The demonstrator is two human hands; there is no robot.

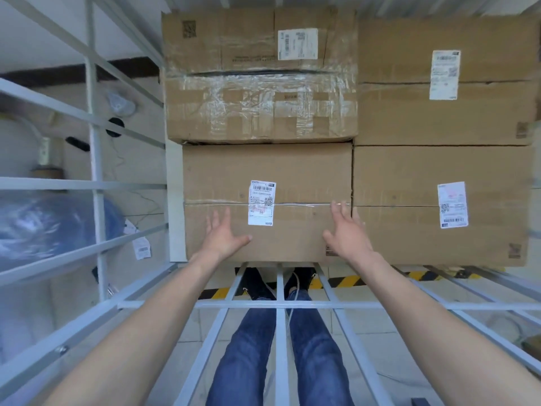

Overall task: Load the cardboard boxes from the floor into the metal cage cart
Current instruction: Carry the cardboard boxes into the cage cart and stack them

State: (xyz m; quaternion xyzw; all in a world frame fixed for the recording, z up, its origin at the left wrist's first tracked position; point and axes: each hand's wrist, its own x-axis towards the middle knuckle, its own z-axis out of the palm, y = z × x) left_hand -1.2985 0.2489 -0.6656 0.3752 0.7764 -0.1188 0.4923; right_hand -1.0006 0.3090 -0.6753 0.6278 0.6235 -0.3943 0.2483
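Although no floor boxes show from this angle, the metal cage cart point(93, 183) already carries four cardboard boxes in a two-by-two block. The near-left box point(292, 177), with a white shipping label point(261, 203) over its taped seam, sits against the cart's near edge, just beside the near-right box point(409, 177). Behind them stand the heavily taped box point(257, 112) at the far left and the far-right box point(404, 112). The left hand point(224, 237) lies flat on the near-left box with fingers spread, gripping nothing; the right hand point(347, 230) is likewise open, splayed at that box's right edge. My judgement is that this box is being seated, so loading is well along (how many boxes remain on the floor cannot be told).
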